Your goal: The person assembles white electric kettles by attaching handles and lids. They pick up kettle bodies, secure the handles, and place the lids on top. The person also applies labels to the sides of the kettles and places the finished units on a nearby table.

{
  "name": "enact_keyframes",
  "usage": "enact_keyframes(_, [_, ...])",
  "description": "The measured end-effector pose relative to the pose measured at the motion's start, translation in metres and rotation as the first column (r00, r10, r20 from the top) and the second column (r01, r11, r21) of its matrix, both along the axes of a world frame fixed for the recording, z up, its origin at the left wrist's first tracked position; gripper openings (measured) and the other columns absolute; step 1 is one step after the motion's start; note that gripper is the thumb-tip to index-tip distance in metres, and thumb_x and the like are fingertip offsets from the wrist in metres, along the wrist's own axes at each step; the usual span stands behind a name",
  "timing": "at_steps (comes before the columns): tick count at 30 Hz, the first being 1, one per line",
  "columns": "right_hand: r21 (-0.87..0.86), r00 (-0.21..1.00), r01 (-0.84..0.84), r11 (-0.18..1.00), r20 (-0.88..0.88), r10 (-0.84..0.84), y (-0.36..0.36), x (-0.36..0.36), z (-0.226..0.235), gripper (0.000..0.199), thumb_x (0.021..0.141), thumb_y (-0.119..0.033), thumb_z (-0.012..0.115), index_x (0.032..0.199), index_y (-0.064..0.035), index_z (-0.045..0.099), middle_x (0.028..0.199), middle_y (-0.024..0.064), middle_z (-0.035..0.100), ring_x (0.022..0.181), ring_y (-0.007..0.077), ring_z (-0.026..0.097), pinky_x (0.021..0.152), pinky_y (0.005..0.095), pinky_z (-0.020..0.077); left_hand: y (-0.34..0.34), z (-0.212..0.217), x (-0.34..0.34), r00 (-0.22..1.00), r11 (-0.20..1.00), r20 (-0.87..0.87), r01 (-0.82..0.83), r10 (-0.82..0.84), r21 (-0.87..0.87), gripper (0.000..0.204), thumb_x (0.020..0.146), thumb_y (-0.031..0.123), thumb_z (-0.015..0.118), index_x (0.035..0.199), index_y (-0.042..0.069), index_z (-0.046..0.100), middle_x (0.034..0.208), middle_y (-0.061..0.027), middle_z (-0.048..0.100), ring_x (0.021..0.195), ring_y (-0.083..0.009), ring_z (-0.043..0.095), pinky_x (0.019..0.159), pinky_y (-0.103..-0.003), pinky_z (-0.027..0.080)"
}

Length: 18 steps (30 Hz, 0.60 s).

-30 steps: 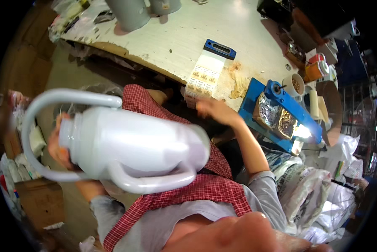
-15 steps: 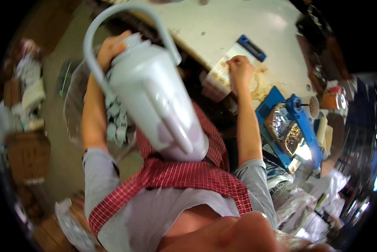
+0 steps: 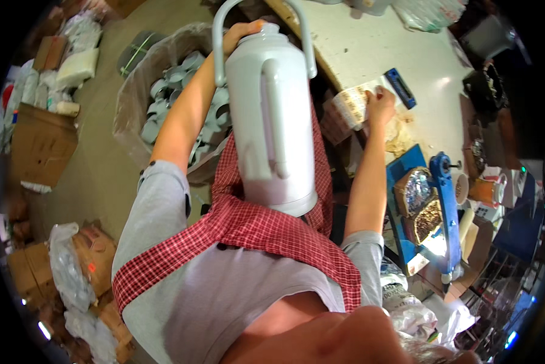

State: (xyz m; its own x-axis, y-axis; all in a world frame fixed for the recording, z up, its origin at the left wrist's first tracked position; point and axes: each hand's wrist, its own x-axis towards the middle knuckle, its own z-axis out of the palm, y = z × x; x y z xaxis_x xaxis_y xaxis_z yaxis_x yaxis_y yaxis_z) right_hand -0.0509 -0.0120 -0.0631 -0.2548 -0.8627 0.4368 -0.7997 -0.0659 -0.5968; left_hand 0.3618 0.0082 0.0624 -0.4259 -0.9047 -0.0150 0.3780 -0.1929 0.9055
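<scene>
Head view, left hand (image 3: 239, 33) gripping white flask (image 3: 272, 115) upright, base toward camera, right hand (image 3: 380, 103) holding label sheet (image 3: 351, 104).

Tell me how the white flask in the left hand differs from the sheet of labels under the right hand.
The flask is tall, rounded and plain white; the sheet of labels is flat, thin and printed in rows. The left hand holds the flask up by its top, off the table; the sheet lies at the table edge under the right hand. The flask looks far bigger in the picture. Each is touched by one hand.
</scene>
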Motion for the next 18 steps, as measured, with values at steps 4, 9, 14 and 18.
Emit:
enact_keyframes(4, [0.347, 0.996, -0.045, 0.937, 0.084, 0.017, -0.009, 0.013, 0.008, 0.026, 0.072, -0.026, 0.079, 0.093, -0.0117, 0.074, 0.103, 0.0077, 0.067, 0.099, 0.0275, 0.063, 0.087, 0.0472, 0.0432, 0.019, 0.011, -0.004, 0.999, 1.0, -0.049, -0.021, 0.021, 0.011, 0.038, 0.093, 0.035, 0.054, 0.119, 0.006, 0.058, 0.104, -0.0092, 0.065, 0.096, -0.0197, 0.064, 0.089, -0.035, 0.052])
enact_keyframes(9, [0.195, 0.998, 0.056, 0.979, -0.015, -0.054, -0.007, 0.01, 0.005, 0.033, 0.074, -0.025, 0.078, 0.103, -0.0138, 0.07, 0.101, 0.0052, 0.07, 0.096, 0.027, 0.065, 0.088, 0.0475, 0.0433, 0.028, 0.021, -0.017, 0.992, 0.991, -0.079, -0.092, 0.1, 0.098, 0.038, 0.092, 0.035, 0.057, 0.118, 0.007, 0.059, 0.104, -0.0101, 0.066, 0.093, -0.0212, 0.064, 0.088, -0.036, 0.053])
enact_keyframes(14, [0.43, 0.993, 0.114, 0.896, -0.05, -0.102, -0.021, 0.014, 0.013, 0.03, 0.076, -0.029, 0.077, 0.102, -0.0159, 0.071, 0.105, 0.0066, 0.07, 0.102, 0.0267, 0.065, 0.088, 0.049, 0.0447, 0.019, 0.009, -0.003, 0.996, 0.998, -0.079, -0.038, 0.041, 0.044, 0.04, 0.092, 0.037, 0.054, 0.117, 0.006, 0.06, 0.104, -0.0117, 0.067, 0.093, -0.0217, 0.065, 0.088, -0.036, 0.054])
enact_keyframes(18, [0.462, 0.992, 0.127, 0.878, -0.046, -0.119, -0.025, 0.011, 0.012, 0.03, 0.076, -0.031, 0.077, 0.101, -0.0163, 0.071, 0.107, 0.0065, 0.07, 0.102, 0.0272, 0.066, 0.088, 0.0491, 0.0454, 0.015, 0.001, 0.001, 0.998, 0.996, -0.048, -0.032, 0.036, 0.079, 0.041, 0.092, 0.037, 0.053, 0.116, 0.005, 0.061, 0.103, -0.0132, 0.068, 0.093, -0.0224, 0.066, 0.087, -0.037, 0.054])
